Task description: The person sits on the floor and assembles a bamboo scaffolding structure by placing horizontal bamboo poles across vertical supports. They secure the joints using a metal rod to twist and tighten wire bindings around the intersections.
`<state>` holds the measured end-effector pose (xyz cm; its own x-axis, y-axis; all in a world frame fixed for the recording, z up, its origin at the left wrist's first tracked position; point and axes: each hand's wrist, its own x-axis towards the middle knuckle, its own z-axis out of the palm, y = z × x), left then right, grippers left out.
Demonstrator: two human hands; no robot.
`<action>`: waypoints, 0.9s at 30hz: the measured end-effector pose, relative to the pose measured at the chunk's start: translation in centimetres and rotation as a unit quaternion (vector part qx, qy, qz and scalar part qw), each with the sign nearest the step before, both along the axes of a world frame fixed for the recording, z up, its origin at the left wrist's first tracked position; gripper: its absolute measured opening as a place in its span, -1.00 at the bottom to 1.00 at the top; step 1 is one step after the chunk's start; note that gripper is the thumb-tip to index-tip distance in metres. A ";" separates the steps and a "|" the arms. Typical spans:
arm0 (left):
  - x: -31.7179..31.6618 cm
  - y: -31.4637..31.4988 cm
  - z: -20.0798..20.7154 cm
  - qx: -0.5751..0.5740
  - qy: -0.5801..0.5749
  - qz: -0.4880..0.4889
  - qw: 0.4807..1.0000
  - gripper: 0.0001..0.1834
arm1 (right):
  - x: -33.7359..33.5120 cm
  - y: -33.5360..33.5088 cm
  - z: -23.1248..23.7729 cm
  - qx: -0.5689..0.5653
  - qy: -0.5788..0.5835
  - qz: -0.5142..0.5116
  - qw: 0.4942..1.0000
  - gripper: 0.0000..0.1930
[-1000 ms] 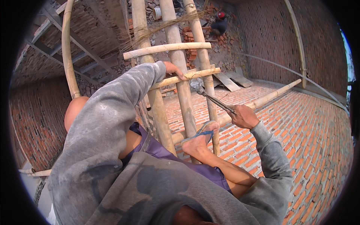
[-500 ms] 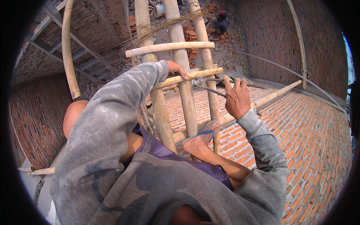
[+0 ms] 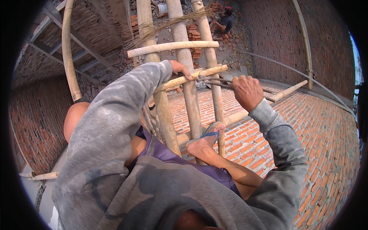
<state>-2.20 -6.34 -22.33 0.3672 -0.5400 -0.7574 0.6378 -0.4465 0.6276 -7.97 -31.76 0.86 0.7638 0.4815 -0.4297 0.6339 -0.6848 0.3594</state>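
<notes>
A pale bamboo crosspiece (image 3: 173, 83) lies across several upright bamboo poles (image 3: 190, 99). My left hand (image 3: 181, 69) grips it near its middle, fingers curled over the front and partly hidden by the sleeve. My right hand (image 3: 248, 92) is closed round the long handles of metal pincers (image 3: 219, 82). The pincers' jaws touch the crosspiece just right of my left fingers; whatever they bite on is too small to make out. A second bamboo crosspiece (image 3: 172, 46) sits farther up the same poles.
Thin binding strips (image 3: 172, 23) hang across the poles beyond. My sandalled foot (image 3: 207, 138) is on a horizontal bamboo pole (image 3: 237, 117) beside a brick wall (image 3: 268, 130). Well below, a person (image 3: 226, 21) crouches among loose bricks. A bamboo pole (image 3: 68, 53) stands to the left.
My right hand has moved slightly right and its fingers have closed; the pincers' spread handles have come together. My left hand stays on the crosspiece. The person below has shifted posture.
</notes>
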 end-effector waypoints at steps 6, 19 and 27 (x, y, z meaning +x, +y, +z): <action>-0.2 0.3 0.5 -0.006 0.022 0.010 1.000 -0.13 | 3.6 1.2 2.3 0.032 0.163 -0.002 0.986 -0.86; -0.2 0.1 0.1 0.000 0.018 0.037 0.999 -0.24 | 2.2 -6.0 -0.6 -0.011 0.211 -0.034 0.977 -0.77; -0.1 0.3 -0.5 -0.018 0.006 0.006 1.000 -0.04 | 3.0 -5.1 1.6 -0.001 0.253 -0.139 0.957 -0.41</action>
